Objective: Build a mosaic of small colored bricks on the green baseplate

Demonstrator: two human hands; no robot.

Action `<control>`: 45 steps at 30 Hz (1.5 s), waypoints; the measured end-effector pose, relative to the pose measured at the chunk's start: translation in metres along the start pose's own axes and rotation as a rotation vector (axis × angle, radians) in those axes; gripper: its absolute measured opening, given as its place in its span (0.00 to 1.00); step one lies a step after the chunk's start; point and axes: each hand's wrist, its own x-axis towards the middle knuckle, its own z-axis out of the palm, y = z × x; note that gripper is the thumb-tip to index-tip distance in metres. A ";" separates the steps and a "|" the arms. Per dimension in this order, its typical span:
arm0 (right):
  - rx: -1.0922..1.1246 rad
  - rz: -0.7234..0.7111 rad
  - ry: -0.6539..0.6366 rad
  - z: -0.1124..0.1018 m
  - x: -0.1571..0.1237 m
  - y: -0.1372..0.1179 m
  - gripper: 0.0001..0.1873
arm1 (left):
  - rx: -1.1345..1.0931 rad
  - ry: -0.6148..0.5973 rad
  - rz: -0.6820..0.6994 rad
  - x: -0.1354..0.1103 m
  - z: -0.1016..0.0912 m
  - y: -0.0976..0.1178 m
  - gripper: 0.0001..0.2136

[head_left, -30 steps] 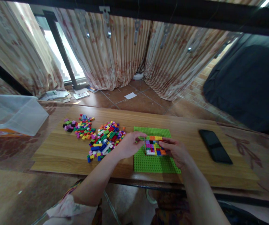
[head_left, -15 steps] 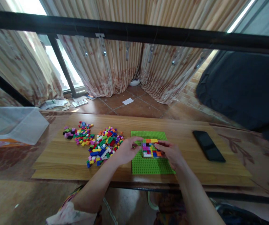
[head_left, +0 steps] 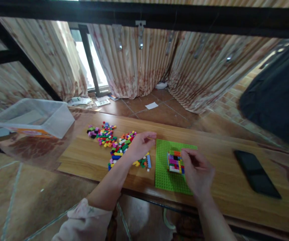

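Observation:
A green baseplate (head_left: 165, 175) lies on the wooden board, and a small multi-coloured brick block (head_left: 174, 162) stands on it. My right hand (head_left: 198, 171) is at the block's right side, fingers curled against its edge. My left hand (head_left: 141, 146) hovers over the right end of a pile of loose coloured bricks (head_left: 116, 145), just left of the baseplate. Its thumb and fingers are pinched together, and I cannot make out what is between them.
A clear plastic box (head_left: 46, 117) stands at the left end of the table. A black phone (head_left: 256, 174) lies to the right of the baseplate. A black bar crosses overhead, with curtains and a tiled floor beyond the table.
My left hand has left the brick block and moved left to the edge of the loose pile. My right hand stays at the block. The view has swung to the left.

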 end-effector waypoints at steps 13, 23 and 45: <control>-0.363 -0.305 -0.732 0.035 -0.043 -0.007 0.05 | -0.162 0.109 -0.030 0.000 -0.020 0.004 0.10; -0.421 -0.359 -0.788 0.040 -0.046 -0.002 0.09 | -0.076 0.088 -0.018 0.003 -0.019 -0.003 0.12; -0.263 -0.022 -0.198 -0.027 0.007 0.028 0.12 | 0.263 -0.159 0.084 -0.009 0.018 0.009 0.12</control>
